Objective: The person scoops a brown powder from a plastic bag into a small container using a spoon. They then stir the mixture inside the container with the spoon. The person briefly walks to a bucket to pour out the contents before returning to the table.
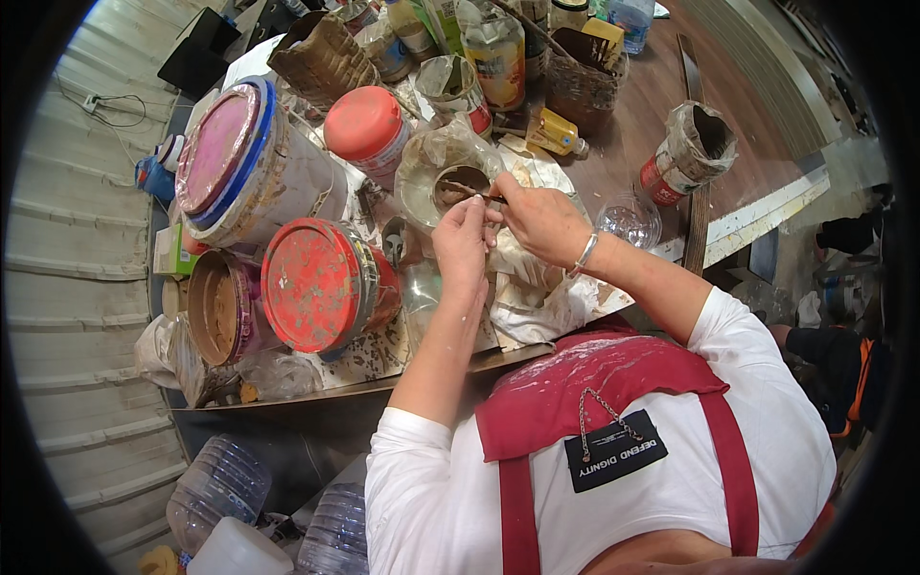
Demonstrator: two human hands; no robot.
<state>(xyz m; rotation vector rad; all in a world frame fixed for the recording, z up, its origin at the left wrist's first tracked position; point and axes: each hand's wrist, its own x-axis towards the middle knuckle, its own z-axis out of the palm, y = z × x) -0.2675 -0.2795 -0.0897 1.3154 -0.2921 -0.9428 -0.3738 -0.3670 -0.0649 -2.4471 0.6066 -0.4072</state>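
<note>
Both my hands meet over a cut plastic container (414,180) with a cloudy, crumpled wall and brown matter inside. My right hand (544,222), a bracelet on its wrist, pinches a thin dark stick-like tool (495,198) pointing left over the opening. Close against it, my left hand (462,237) is closed with thumb and fingertips together near the tool's tip. Whatever sits between those left fingers is too small to make out. Under and beside my right hand lies crumpled white cloth (537,311) with brown stains.
A red-lidded bucket (316,286), a pink-and-blue-lidded bucket (225,158) and a red-capped tub (364,125) crowd the left. Cut bottles and a yellow bottle (554,132) stand behind. At right are a clear plastic cup (629,220) and a plastic-lined can (685,153).
</note>
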